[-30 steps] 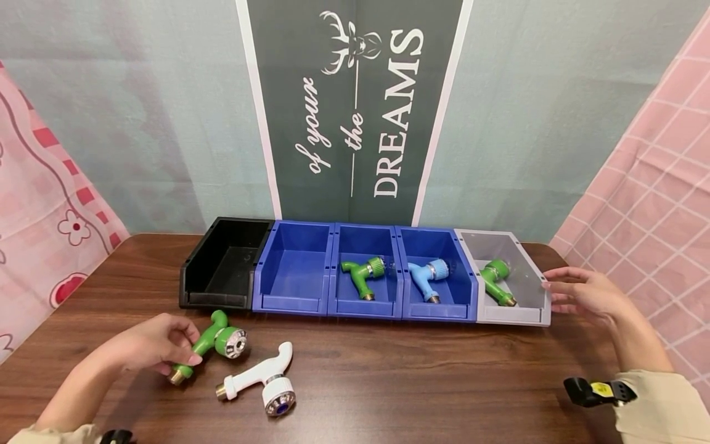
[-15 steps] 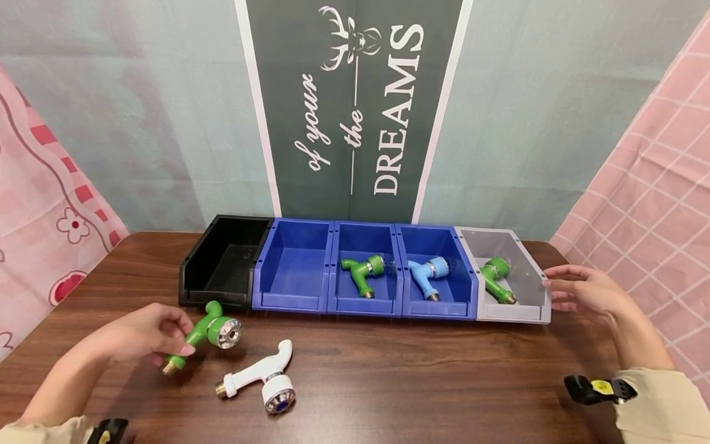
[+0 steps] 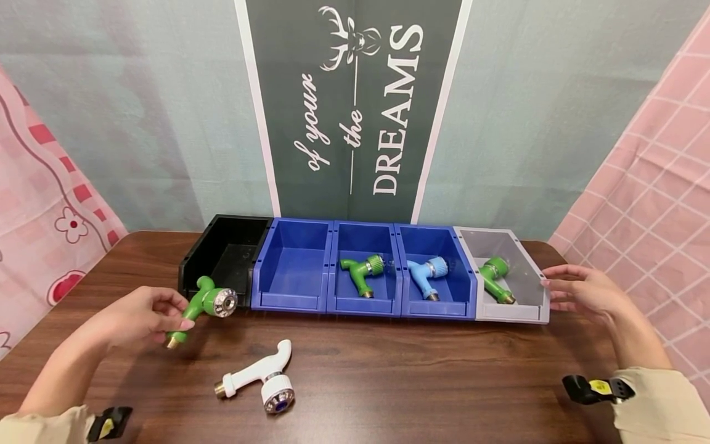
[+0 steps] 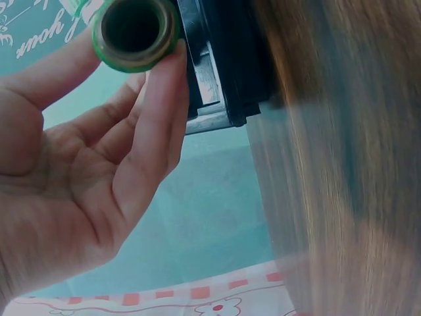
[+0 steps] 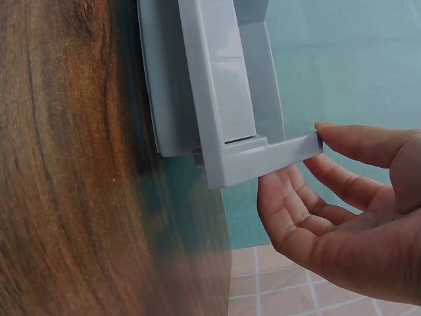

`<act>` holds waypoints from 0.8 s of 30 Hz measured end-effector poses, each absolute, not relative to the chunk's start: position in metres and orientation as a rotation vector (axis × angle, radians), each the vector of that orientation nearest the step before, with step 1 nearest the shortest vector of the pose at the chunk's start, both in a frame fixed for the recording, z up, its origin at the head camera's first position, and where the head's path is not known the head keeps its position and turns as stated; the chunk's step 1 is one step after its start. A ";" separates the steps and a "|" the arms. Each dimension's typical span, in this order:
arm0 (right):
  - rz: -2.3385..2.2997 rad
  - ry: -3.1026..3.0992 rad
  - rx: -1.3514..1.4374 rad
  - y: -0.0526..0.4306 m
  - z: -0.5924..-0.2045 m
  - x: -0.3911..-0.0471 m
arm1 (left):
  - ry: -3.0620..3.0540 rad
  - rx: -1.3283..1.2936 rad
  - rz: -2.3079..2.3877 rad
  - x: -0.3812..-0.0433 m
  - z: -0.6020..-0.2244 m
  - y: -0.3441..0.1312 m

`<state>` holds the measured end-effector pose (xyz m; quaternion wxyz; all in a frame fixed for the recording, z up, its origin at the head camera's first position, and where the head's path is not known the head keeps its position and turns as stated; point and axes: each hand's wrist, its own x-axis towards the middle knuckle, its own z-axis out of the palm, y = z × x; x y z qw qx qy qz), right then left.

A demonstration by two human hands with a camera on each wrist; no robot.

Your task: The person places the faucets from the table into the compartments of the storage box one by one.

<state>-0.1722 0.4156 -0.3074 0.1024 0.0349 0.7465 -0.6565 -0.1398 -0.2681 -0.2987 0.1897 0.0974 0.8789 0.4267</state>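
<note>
My left hand [image 3: 145, 317] pinches a green tap [image 3: 202, 303] with a chrome-faced knob by its body near the brass threaded end. The tap is tilted in front of the black bin [image 3: 217, 299], its spout overlapping the bin's front lip in the head view. In the left wrist view, the tap's open threaded end [image 4: 135, 33] faces the camera between thumb and fingers. My right hand [image 3: 590, 296] holds the side of the grey bin [image 3: 513, 313], thumb at the rim and fingers against the outer wall [image 5: 263, 161]. A white tap [image 3: 261, 373] lies on the table.
Three blue bins [image 3: 291, 303] stand in a row between the black and grey ones. A green tap [image 3: 363, 274] lies in the middle blue bin, a light blue tap [image 3: 427, 277] in the right one, another green tap [image 3: 495, 277] in the grey bin. Wooden table [image 3: 416, 370] beneath.
My left hand has lifted the green tap and carried it away from me, up to the front of the black bin. My right hand stays at the grey bin.
</note>
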 end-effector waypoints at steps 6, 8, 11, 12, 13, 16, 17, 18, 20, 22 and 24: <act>-1.911 2.240 0.093 0.418 -0.309 -0.172 | 2.544 0.221 1.193 -0.144 -0.298 -0.264; -1.905 2.247 0.091 0.418 -0.309 -0.172 | 2.550 0.194 1.201 -0.145 -0.298 -0.262; -1.906 2.252 0.093 0.418 -0.310 -0.172 | 2.551 0.145 1.215 -0.148 -0.297 -0.261; -1.910 2.245 0.086 0.419 -0.310 -0.173 | 2.551 0.133 1.219 -0.148 -0.297 -0.260; -1.914 2.243 0.086 0.419 -0.310 -0.173 | 2.551 0.114 1.225 -0.149 -0.297 -0.259; -1.923 2.238 0.088 0.418 -0.310 -0.172 | 2.570 0.086 1.217 -0.152 -0.296 -0.257; -1.921 2.241 0.090 0.418 -0.310 -0.172 | 2.579 0.077 1.213 -0.152 -0.296 -0.256; -1.916 2.243 0.094 0.418 -0.309 -0.172 | 2.590 0.073 1.207 -0.153 -0.296 -0.256; -1.909 2.251 0.101 0.418 -0.309 -0.172 | 2.616 0.067 1.189 -0.155 -0.296 -0.254; -1.907 2.251 0.100 0.418 -0.309 -0.172 | 2.630 0.053 1.184 -0.158 -0.297 -0.253; -1.910 2.247 0.092 0.419 -0.310 -0.172 | 2.643 0.042 1.179 -0.161 -0.297 -0.251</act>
